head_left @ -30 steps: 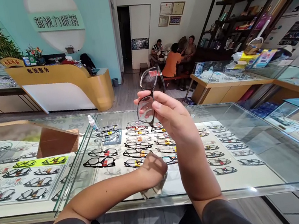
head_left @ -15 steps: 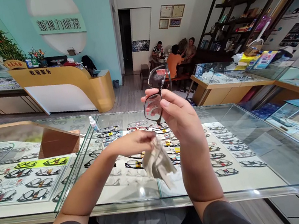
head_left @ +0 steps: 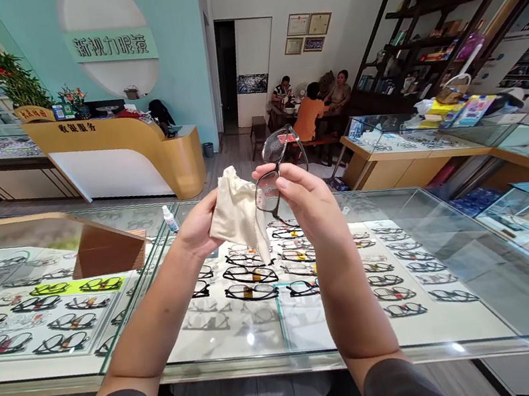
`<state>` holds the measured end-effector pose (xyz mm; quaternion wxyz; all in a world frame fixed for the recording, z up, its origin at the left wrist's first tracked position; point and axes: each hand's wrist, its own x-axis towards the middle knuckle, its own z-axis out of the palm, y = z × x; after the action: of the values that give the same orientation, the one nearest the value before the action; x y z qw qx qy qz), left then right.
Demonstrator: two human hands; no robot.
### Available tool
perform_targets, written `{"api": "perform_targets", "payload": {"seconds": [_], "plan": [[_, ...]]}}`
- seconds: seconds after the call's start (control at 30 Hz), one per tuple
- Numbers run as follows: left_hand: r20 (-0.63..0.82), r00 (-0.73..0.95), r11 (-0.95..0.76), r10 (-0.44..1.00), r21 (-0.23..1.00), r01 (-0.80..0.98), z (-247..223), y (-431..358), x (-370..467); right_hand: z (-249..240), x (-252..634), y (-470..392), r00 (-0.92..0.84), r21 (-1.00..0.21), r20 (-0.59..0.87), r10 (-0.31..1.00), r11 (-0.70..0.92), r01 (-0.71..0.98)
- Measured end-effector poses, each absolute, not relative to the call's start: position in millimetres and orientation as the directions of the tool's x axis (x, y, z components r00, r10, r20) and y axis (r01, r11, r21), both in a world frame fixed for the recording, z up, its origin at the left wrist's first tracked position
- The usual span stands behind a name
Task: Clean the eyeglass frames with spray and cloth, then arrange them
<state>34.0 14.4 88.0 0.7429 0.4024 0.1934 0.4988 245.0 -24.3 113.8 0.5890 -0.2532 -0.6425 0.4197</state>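
Above the glass display counter, my right hand (head_left: 309, 198) grips a pair of eyeglasses (head_left: 271, 191) by the middle of the dark frame. The glasses are tilted, one lens above the other, and a red mark shows on the upper lens. My left hand (head_left: 200, 223) is closed on a pale cream cloth (head_left: 235, 211), which hangs spread out just left of the lower lens. Some of my left fingers are hidden behind the cloth. Whether the cloth touches the lens I cannot tell.
Under the counter glass (head_left: 219, 351) lie rows of eyeglasses (head_left: 249, 273). A small white spray bottle (head_left: 169, 220) stands left of my left hand, near a tilted wood-backed mirror (head_left: 104, 241). Several people (head_left: 311, 112) sit at a table beyond; a yellow reception desk (head_left: 192, 163) is at back left.
My left hand has risen, bringing the cloth up from below the glasses to beside the lower lens, where it now hangs spread. The glasses sit slightly lower in view, still in my right hand.
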Motion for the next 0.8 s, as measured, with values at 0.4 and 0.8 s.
{"api": "perform_targets", "payload": {"seconds": [0.4,0.8], "plan": [[0.167,0.453,0.155,0.876,0.791,-0.592,101,-6,43,110,240,-16,-0.224,-0.724,0.661,0.716,0.688,0.06],[0.246,0.436,0.014,0.866,0.859,-0.512,94,-13,43,107,235,-8,-0.34,-0.768,0.61,0.715,0.639,-0.034]]}}
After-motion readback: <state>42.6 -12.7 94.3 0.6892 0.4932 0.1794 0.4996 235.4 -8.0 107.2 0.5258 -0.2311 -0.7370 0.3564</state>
